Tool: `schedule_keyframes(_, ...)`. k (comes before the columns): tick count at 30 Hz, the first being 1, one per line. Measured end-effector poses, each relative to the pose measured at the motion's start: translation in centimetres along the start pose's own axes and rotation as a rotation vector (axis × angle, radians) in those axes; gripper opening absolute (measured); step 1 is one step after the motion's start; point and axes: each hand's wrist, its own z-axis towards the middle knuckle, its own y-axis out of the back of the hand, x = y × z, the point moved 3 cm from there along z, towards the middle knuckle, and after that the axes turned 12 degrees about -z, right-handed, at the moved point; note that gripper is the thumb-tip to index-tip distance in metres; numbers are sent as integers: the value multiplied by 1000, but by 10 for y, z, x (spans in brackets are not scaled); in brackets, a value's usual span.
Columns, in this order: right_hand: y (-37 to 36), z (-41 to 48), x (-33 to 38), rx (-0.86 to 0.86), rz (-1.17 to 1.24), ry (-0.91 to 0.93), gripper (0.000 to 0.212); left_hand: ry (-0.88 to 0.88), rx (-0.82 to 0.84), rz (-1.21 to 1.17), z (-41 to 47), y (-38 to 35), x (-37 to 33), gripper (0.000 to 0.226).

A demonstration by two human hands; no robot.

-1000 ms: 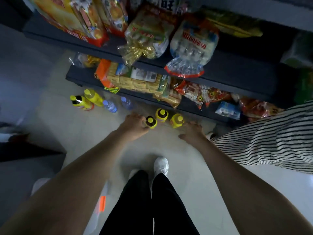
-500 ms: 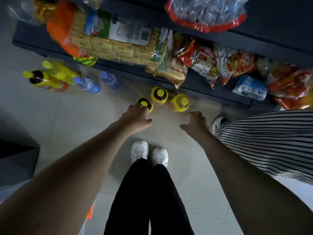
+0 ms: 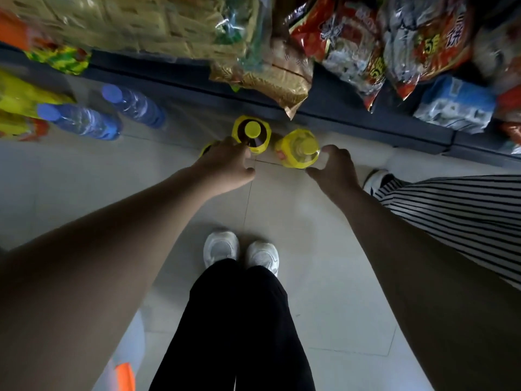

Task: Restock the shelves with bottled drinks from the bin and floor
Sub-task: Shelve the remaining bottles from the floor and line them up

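Three yellow-capped drink bottles stand on the floor tiles in front of the lowest shelf [image 3: 352, 119]. My left hand [image 3: 225, 165] curls down over the leftmost bottle [image 3: 206, 148], which is almost hidden beneath it. The dark-necked middle bottle [image 3: 251, 134] stands free just beyond my fingers. My right hand [image 3: 335, 170] curls round the right-hand yellow bottle [image 3: 298, 149], fingers at its right side and thumb at its near edge.
Two blue-capped water bottles [image 3: 81, 122] [image 3: 135, 104] and yellow bottles [image 3: 22, 100] lie on the floor at left. Snack bags [image 3: 352, 46] overhang the shelf. Another person's striped garment [image 3: 451, 213] and shoe [image 3: 376, 180] are close on the right. My shoes [image 3: 221, 246] stand below.
My head has dropped closer to the floor. My left hand stayed on the leftmost bottle, and my right hand moved forward until it wrapped the right bottle.
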Motion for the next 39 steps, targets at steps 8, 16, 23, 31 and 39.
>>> schedule_keyframes(8, -17, 33, 11, -31, -10, 53, 59, -32, 27, 27, 24, 1, 2, 34)
schedule_keyframes(16, -28, 41, 11, -167, 82, 10, 52, -76, 26, 20, 32, -5, 9, 41)
schedule_keyframes(23, -32, 38, 8, -228, 66, 4, 47, -114, -4, 42, 29, -5, 13, 39)
schedule_keyframes(31, -27, 10, 4, -210, 39, 77, 42, -135, -61, 43, 2, -1, 14, 38)
schedule_keyframes(39, 28, -58, 13, -250, -55, 148, 43, -99, -117, 33, -64, 23, -14, 37)
